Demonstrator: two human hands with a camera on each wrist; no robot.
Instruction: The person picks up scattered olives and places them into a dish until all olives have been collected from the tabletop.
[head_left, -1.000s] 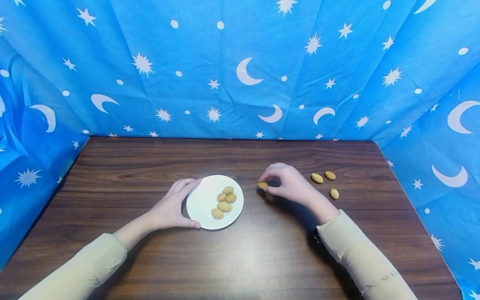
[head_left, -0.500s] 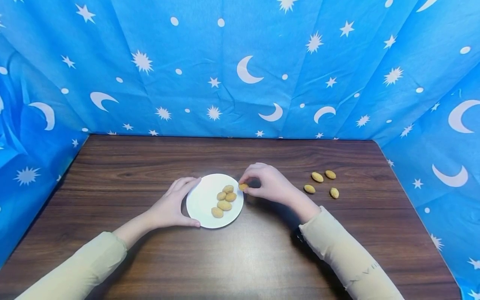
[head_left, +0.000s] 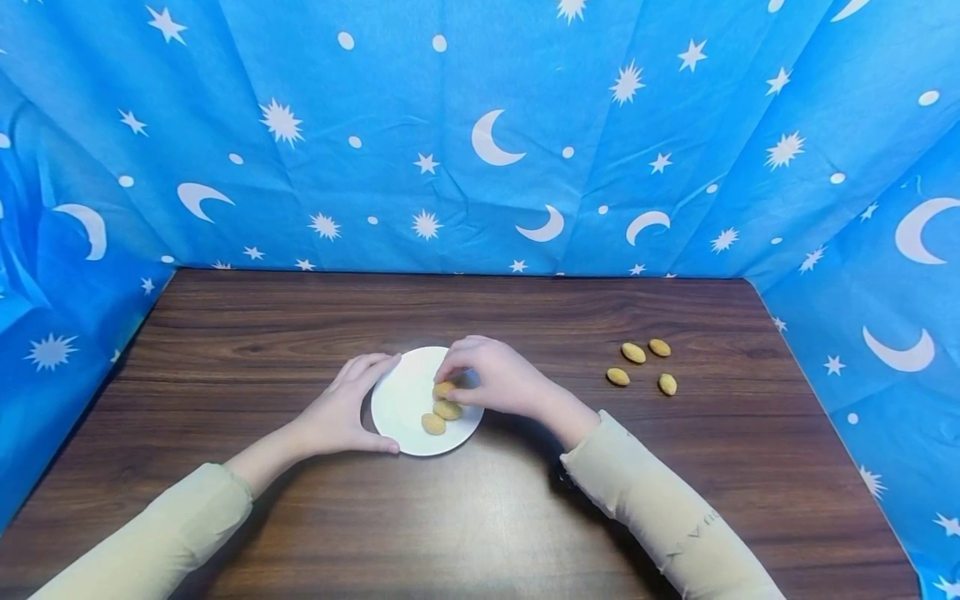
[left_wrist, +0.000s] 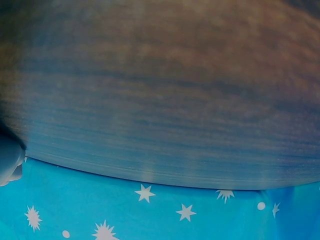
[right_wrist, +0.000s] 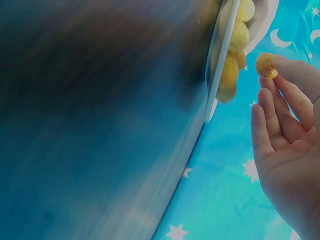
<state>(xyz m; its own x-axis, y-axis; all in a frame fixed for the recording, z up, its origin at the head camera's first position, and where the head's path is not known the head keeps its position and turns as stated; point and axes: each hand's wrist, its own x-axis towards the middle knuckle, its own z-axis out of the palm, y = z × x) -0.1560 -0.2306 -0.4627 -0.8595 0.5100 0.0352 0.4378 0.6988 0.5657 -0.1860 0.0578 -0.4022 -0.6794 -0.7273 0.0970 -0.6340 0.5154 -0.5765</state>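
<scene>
A small white plate [head_left: 405, 404] lies on the brown table, bearing several oval yellow-brown nut-like pieces [head_left: 433, 424]. My left hand [head_left: 341, 412] holds the plate's left side, thumb at the near rim and fingers at the far-left rim. Above the plate's right part is my right hand [head_left: 495, 375], pinching one nut-like piece [right_wrist: 265, 65] between thumb and fingertip. The right wrist view shows that piece apart from the plated ones, the other fingers loosely extended. From the head view, this hand hides some pieces on the plate. The left wrist view shows mostly tabletop.
Several more nut-like pieces [head_left: 633, 353] lie loose on the wood-grain table [head_left: 262, 333], right of the plate. A blue curtain [head_left: 390, 100] with white moons and stars stands behind the table and along both sides.
My right hand has moved left from the bare table to over the plate, carrying the pinched nut-like piece. The left hand and plate have stayed in place.
</scene>
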